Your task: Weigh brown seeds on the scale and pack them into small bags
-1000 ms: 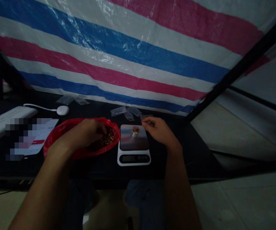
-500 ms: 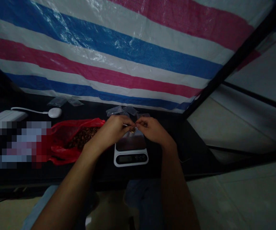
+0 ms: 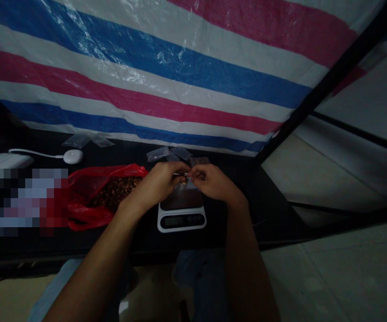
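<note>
Fingers [image 3: 180,167] narrow above scale [image 3: 181,204] — left hand [image 3: 159,182], right hand [image 3: 214,181] alike — holding what, unclear.

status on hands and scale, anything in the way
Left hand, right hand close together over far end of scale. Small item between them, mostly hidden. Hands cover part of scale; open red bag to left.

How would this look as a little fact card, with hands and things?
Left hand: over the far part of the flat white-and-metal scale; what it holds is unclear
Right hand: close beside the left hand; grip unclear
Red plastic bag: open, left of the scale, with small brown pieces inside
Clear flat plastic packets: behind the hands
Backdrop: red, white and blue striped plastic sheet
</note>
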Demonstrator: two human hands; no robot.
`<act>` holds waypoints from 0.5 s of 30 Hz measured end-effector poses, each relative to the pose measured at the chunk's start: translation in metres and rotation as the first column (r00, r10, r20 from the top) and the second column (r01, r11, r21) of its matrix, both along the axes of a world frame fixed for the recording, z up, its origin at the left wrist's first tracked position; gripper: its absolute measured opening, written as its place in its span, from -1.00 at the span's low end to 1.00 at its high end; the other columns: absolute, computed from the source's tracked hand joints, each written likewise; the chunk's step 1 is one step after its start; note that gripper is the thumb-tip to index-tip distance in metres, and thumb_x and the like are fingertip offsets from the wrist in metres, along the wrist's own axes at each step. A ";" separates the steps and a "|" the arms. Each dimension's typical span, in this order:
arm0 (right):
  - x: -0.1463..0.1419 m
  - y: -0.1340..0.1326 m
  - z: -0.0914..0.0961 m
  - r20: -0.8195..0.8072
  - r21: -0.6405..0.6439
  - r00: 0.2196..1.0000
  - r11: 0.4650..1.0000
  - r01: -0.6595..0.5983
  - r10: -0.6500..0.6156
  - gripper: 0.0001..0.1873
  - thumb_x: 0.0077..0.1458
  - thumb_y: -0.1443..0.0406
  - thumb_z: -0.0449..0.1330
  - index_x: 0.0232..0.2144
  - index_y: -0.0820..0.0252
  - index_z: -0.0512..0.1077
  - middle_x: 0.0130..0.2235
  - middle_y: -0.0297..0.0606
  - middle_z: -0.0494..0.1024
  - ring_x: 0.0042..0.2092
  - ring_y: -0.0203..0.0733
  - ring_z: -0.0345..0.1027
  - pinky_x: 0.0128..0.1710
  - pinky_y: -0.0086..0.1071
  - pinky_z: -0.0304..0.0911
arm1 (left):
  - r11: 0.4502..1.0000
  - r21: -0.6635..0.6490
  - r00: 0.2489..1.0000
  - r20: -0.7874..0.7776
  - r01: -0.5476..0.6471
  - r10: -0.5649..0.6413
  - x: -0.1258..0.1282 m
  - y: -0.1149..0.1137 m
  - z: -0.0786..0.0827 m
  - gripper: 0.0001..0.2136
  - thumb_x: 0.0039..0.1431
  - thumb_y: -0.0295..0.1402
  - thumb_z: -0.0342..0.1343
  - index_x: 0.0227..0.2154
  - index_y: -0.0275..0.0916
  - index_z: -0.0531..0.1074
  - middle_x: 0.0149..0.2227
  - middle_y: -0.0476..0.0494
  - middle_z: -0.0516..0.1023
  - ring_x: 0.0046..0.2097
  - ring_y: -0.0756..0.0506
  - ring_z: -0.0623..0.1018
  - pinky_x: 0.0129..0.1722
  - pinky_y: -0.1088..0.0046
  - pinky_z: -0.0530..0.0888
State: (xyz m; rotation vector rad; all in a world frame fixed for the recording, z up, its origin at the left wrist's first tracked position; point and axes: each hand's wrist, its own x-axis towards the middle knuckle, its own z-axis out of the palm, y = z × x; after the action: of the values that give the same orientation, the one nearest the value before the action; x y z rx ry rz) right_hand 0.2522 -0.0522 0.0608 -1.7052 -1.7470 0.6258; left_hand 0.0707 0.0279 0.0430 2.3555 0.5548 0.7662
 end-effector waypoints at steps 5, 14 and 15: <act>-0.001 0.001 -0.003 -0.041 0.013 0.998 0.998 -0.056 0.057 -0.90 0.07 0.36 0.36 -0.31 0.25 0.56 -0.34 -0.25 0.61 -0.29 -0.22 0.48 -0.26 -0.35 0.35 | 0.999 -0.030 0.999 0.033 0.020 -0.019 0.000 -0.004 0.001 -0.70 0.28 -0.49 0.12 0.04 -0.22 0.54 0.03 -0.14 0.67 0.04 -0.15 0.64 0.05 0.36 0.51; -0.001 0.002 -0.002 -0.034 0.029 0.999 1.000 0.000 0.001 -0.88 0.16 0.45 0.22 -0.35 0.23 0.56 -0.33 -0.24 0.64 -0.28 -0.23 0.50 -0.26 -0.38 0.32 | 0.998 -0.054 0.999 0.023 -0.037 0.038 -0.002 -0.007 0.001 -0.67 0.33 -0.46 0.03 0.11 -0.22 0.48 -0.03 -0.16 0.69 -0.04 -0.14 0.67 -0.07 0.40 0.54; -0.001 0.002 -0.001 -0.034 0.031 0.999 1.000 0.006 -0.005 -0.88 0.16 0.45 0.21 -0.35 0.23 0.56 -0.34 -0.24 0.64 -0.29 -0.23 0.49 -0.28 -0.38 0.31 | 0.998 -0.054 0.999 0.036 -0.035 0.037 -0.002 -0.008 0.002 -0.65 0.34 -0.46 0.02 0.13 -0.22 0.46 -0.02 -0.16 0.69 -0.03 -0.14 0.67 -0.06 0.40 0.54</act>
State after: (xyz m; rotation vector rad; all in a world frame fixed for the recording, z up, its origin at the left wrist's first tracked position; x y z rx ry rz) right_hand 0.2513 -0.0505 0.0594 -1.6689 -1.7191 0.6183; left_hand 0.0683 0.0203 0.0453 2.2838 0.5960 0.7998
